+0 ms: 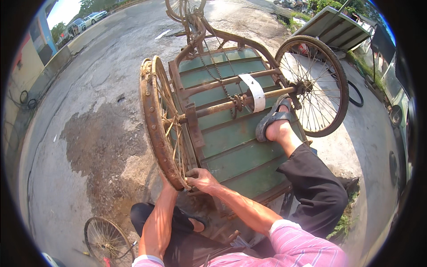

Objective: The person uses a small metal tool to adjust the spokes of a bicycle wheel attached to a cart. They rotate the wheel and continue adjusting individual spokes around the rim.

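A rusty spoked wheel (151, 115) without a tyre stands upright on the left end of an axle (221, 108). Dots of spoke ends run round its rim. At the wheel's near lower edge, my right hand (201, 181) is closed on the rim from the inner side. My left hand (165, 179) is at the same stretch from the outer side, its fingers hidden behind the rim. The axle belongs to an upturned cargo tricycle with a green slatted bed (240, 133). My sandalled foot (275, 124) rests on the bed by the axle.
A wheel with a black tyre (316, 84) sits at the axle's right end. A chain (213, 75) runs to the far front wheel. A loose spoked wheel (106, 240) lies at lower left, and a black tyre (355, 94) lies right. Gravelly broken ground (98, 147) borders the rusty wheel.
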Motion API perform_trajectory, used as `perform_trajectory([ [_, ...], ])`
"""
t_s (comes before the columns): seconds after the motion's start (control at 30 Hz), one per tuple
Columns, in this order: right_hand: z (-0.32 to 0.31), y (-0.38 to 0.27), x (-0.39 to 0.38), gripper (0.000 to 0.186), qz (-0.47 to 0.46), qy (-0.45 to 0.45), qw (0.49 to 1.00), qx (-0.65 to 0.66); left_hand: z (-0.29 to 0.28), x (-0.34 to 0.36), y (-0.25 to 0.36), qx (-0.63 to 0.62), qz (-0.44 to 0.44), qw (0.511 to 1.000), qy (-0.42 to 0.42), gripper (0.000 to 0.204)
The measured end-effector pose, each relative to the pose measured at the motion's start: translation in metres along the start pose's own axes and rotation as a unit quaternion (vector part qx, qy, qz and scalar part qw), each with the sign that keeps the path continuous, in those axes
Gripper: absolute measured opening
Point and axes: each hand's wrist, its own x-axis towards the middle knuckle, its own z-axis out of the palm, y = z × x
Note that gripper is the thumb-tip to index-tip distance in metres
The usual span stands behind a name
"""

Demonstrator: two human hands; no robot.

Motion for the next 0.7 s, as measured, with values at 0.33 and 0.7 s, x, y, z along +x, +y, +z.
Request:
perform_trajectory([
  [0.33,-0.001,-0.013,-0.003,0.034,-0.029,-0.019,0.994,-0.1,0.001,-0.007,0.001,0.029,-0.022,0.999,-0.008,0.037],
  [0.7,-0.005,-0.026,-0.014,0.042,-0.03,-0.017,0.994,-0.108,-0.02,-0.03,0.008,0.192,0.074,0.977,0.055,0.041],
])
